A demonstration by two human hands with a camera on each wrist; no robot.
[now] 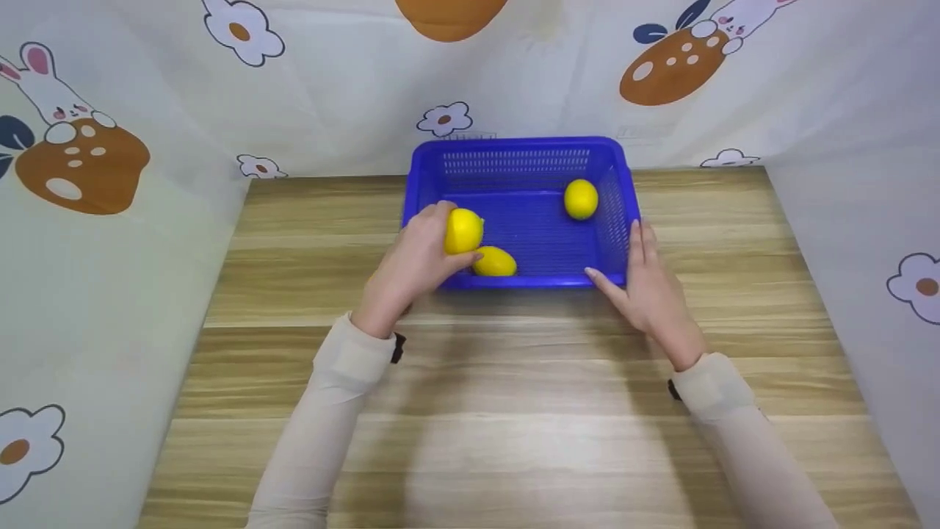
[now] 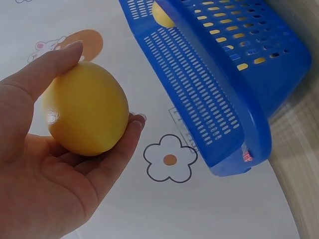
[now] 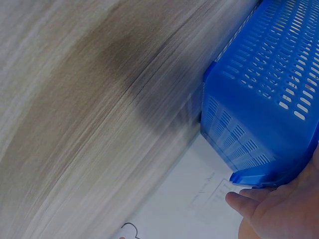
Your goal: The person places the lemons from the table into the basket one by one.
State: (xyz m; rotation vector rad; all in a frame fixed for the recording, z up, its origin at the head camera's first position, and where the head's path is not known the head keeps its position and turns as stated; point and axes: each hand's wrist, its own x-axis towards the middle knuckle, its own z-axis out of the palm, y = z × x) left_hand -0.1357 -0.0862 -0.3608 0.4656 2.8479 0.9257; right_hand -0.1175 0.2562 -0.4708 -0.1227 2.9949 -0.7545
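Observation:
My left hand [image 1: 415, 253] holds a yellow lemon [image 1: 463, 231] between thumb and fingers, above the left front part of a blue plastic basket [image 1: 521, 281]. In the left wrist view the same lemon [image 2: 85, 108] sits in the curve of the fingers, apart from the basket wall. Just under the left thumb, a second lemon [image 1: 496, 262] lies inside along the front wall. A third lemon [image 1: 581, 199] rests near the basket's right wall. My right hand [image 1: 650, 286] touches the right front corner, fingers straight along the outer side and thumb at the front rim.
The basket stands on a wood-grain table [image 1: 514, 411], close to its back edge. Behind and beside the table hangs a pale cloth [image 1: 352, 88] printed with flowers and rabbits. The basket's slotted side wall [image 3: 279, 64] shows in the right wrist view.

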